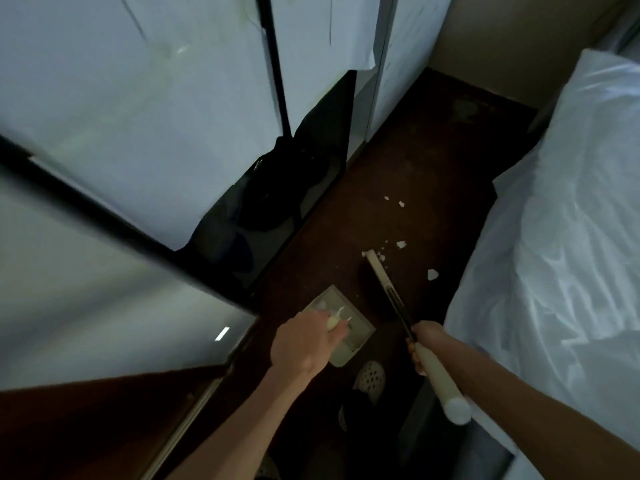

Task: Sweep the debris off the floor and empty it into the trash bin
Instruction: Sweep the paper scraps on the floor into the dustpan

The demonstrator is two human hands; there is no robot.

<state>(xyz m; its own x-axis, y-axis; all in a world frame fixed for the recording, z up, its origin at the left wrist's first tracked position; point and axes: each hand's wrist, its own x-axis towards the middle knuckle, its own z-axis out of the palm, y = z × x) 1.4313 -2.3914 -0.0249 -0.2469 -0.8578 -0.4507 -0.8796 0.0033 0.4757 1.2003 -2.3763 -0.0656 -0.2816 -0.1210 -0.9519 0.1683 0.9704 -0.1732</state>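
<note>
Small white scraps of debris (401, 244) lie scattered on the dark floor (433, 161), some beside the broom head, others farther off (401, 204). My right hand (420, 344) is closed around the cream handle of a broom (434, 372). Its pale head (375, 261) rests on the floor among the scraps. My left hand (304, 344) grips the cream handle of a grey dustpan (349, 336), which sits flat on the floor just left of the broom. No trash bin is in view.
White wardrobe doors (138, 116) with dark frames and a black gap close off the left side. A bed with white bedding (571, 237) borders the right. A perforated slipper (371, 377) shows below the dustpan. The floor strip between them is narrow.
</note>
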